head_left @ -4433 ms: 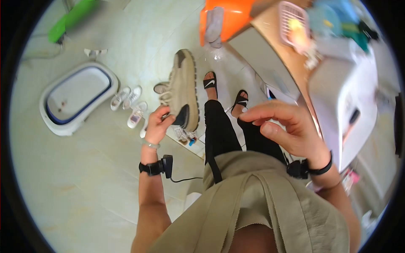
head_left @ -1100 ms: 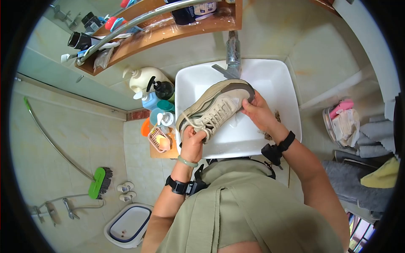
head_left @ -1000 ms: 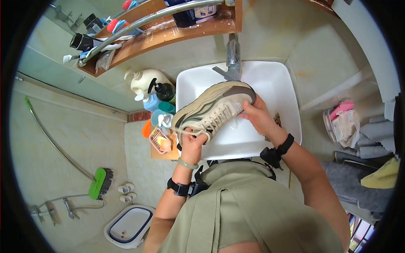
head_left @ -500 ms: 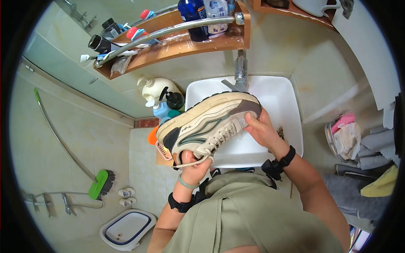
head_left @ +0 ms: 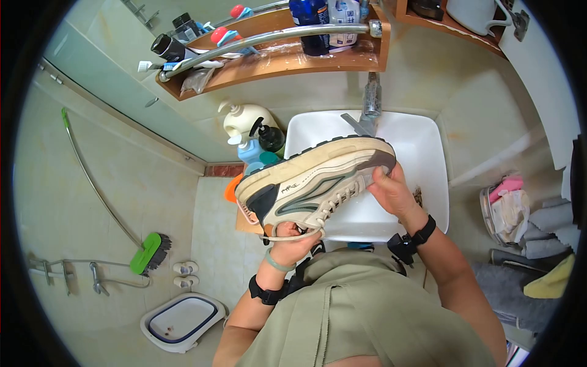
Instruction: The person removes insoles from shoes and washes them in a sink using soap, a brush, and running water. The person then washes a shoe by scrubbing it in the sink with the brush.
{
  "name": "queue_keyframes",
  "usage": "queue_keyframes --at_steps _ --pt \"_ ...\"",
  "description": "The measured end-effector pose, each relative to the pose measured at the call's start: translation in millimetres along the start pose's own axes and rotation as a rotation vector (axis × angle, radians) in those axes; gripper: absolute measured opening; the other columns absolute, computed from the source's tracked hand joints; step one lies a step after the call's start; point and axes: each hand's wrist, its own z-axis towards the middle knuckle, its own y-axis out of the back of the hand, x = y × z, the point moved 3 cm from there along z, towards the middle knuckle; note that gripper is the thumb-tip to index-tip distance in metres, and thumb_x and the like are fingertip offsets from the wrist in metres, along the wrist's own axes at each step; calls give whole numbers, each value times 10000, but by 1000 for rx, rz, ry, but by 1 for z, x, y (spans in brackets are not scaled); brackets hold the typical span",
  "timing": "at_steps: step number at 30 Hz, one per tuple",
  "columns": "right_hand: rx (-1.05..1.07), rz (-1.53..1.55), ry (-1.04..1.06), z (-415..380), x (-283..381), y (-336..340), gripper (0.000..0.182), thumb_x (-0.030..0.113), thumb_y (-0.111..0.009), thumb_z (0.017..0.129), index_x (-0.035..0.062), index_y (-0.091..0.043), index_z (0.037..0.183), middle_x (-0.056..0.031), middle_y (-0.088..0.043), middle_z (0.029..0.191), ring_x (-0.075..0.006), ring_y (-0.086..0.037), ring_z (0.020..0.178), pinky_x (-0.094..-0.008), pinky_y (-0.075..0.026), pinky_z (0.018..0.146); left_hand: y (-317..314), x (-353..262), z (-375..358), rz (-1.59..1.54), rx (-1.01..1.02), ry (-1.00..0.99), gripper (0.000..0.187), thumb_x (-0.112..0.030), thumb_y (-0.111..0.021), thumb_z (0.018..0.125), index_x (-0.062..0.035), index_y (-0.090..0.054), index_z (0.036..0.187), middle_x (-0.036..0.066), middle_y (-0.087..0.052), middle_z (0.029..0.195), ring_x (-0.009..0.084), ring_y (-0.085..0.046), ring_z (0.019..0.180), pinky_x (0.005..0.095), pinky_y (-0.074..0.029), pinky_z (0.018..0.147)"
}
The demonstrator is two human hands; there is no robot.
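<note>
A beige sneaker [head_left: 312, 186] with grey and dark trim is held tilted on its side over the white sink [head_left: 428, 177]. Its sole faces the faucet [head_left: 370, 101], and its toe points right. My right hand [head_left: 394, 189] grips the toe, thumb on the upper and the other fingers mostly hidden behind. At the ankle opening, my left hand [head_left: 292, 244] is closed on the shoe, with some of its fingers inside the collar. A loose shoelace [head_left: 293, 237] hangs across that hand.
Pump bottles [head_left: 269, 136] stand left of the sink. Above it runs a wooden shelf [head_left: 269, 76] with a metal rail, toothbrushes and bottles. A green brush [head_left: 148, 254], slippers [head_left: 185, 268] and a folding basin [head_left: 183, 321] are at left. Towels [head_left: 520, 281] lie at right.
The camera view has shifted, so most of the scene sits a little further right. The shoe has turned slightly, its sole tipping a bit more into view. Both hands keep their hold.
</note>
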Motion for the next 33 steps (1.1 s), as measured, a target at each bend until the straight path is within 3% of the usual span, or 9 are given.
queue_keyframes --at_steps 3,4,8,11,13,16,23,31,33 --pt "1 13 -25 0 -2 3 473 176 -625 885 93 -411 1299 -40 -508 1256 -190 -467 1183 -411 -419 945 5 -3 -3 277 98 48 291 -7 -628 790 3 -632 1081 79 -653 1062 159 -616 967 282 -472 837" --pt "-9 -7 -18 -1 -4 6 462 171 -623 886 92 -419 1293 -40 -514 1250 -186 -474 1171 -404 -414 950 7 3 -4 749 267 -242 305 -48 -576 852 -39 -607 1155 73 -605 1182 180 -572 1087 298 -430 927" --pt "-2 -42 -11 -1 -7 9 455 152 -607 892 73 -415 1298 -42 -508 1258 -177 -471 1177 -392 -402 971 11 13 -7 501 266 81 311 -84 -517 894 -68 -586 1198 68 -558 1257 188 -524 1159 306 -391 978" --pt "-21 -66 -33 -1 -3 5 449 139 -609 890 77 -423 1294 -35 -520 1237 -168 -484 1156 -383 -408 959 7 0 -6 950 243 -381 302 -58 -570 855 -61 -618 1153 73 -609 1180 179 -569 1097 302 -424 941" --pt "-36 -61 -41 -1 -4 6 439 122 -601 893 75 -417 1289 -33 -524 1211 -157 -494 1119 -374 -418 944 7 -19 -3 314 80 -133 280 -31 -637 790 -31 -656 1069 76 -659 1064 170 -617 994 291 -466 868" --pt "-58 -95 -44 1 -4 5 444 128 -602 895 66 -403 1287 -36 -529 1171 -138 -516 1052 -346 -447 898 5 -21 -2 26 -69 27 258 -9 -674 723 10 -673 980 72 -679 955 144 -631 875 272 -490 777" --pt "-132 -439 -55 0 22 -23 603 343 -625 880 -9 -362 1292 -91 -524 1163 -164 -554 1030 -291 -509 805 24 -14 8 -68 -41 -49 294 -7 -582 738 44 -600 1027 61 -636 955 128 -581 838 250 -463 740" --pt "-88 -557 -129 -8 30 -20 624 328 -622 886 -26 -328 1308 -109 -488 1232 -175 -508 1107 -306 -450 908 20 -15 6 -416 -6 -10 403 -29 -543 610 52 -618 998 66 -620 972 142 -558 876 248 -435 774" --pt "-51 -555 -65 -7 28 -17 618 315 -625 886 -27 -330 1308 -107 -481 1243 -169 -490 1125 -300 -421 940 23 -11 5 -319 -4 -46 521 -34 -556 600 82 -516 1106 164 -628 984 248 -637 790 318 -529 653"
